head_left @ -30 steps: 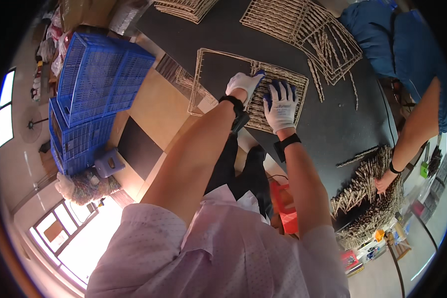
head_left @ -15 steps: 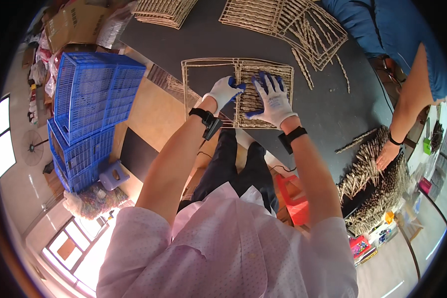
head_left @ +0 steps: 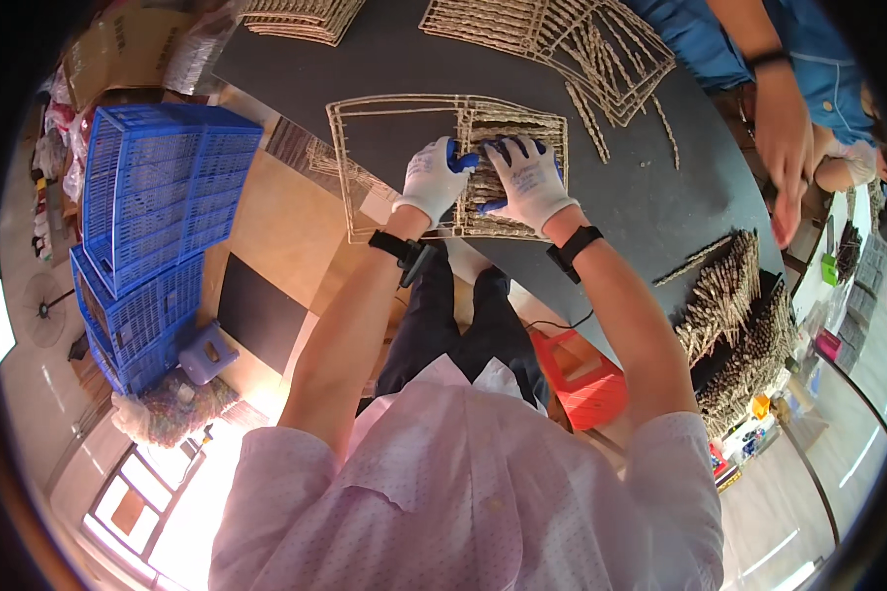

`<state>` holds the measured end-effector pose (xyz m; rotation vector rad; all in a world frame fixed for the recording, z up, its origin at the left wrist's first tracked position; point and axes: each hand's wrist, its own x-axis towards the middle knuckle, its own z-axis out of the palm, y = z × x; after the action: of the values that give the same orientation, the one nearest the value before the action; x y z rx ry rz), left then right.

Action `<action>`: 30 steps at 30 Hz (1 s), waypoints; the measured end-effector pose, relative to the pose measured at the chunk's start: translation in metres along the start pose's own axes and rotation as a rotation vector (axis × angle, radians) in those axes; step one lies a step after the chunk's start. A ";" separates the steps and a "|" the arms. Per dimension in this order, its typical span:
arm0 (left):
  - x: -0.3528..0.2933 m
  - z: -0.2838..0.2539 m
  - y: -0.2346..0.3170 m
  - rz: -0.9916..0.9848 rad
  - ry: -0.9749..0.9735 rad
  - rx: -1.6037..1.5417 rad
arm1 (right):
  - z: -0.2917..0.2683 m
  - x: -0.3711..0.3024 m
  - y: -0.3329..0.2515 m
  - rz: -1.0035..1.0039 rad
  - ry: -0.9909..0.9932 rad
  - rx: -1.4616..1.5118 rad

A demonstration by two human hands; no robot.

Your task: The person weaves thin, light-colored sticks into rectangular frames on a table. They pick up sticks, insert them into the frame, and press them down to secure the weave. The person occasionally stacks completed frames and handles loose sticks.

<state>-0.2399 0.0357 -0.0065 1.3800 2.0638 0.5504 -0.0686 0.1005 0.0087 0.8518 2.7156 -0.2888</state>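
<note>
A rectangular frame wrapped in tan twisted cord lies partly on the dark table, its left part jutting past the edge. Twisted cord strands fill its right part, while the left part is an open gap. My left hand, in a white glove with blue fingertips, is closed on the frame's middle bar. In a matching glove, my right hand rests on the filled part, palm down, thumb apart and fingers slightly bent over the strands. The undersides of both hands are hidden.
Similar woven frames lie at the far side, with another stack farther left. Bundled strands sit at the table's right edge, near a co-worker's hand. Blue crates stand left; a red stool stands below the table.
My right hand's fingers have drawn closer together and bent. My left hand stays at the middle bar. The co-worker's hand has lifted away from the bundled strands. The whole view has shifted slightly.
</note>
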 end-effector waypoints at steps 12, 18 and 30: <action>-0.002 -0.012 0.006 -0.044 -0.025 -0.140 | 0.021 0.004 0.004 -0.009 0.068 -0.057; -0.007 -0.007 0.010 0.069 0.078 -0.038 | 0.020 0.000 -0.002 -0.008 0.155 -0.133; 0.009 -0.002 0.014 0.004 -0.044 0.017 | -0.007 0.000 0.007 -0.009 -0.004 0.056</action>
<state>-0.2344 0.0494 0.0020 1.3939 2.0350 0.5008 -0.0658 0.1078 0.0144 0.8532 2.7200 -0.3697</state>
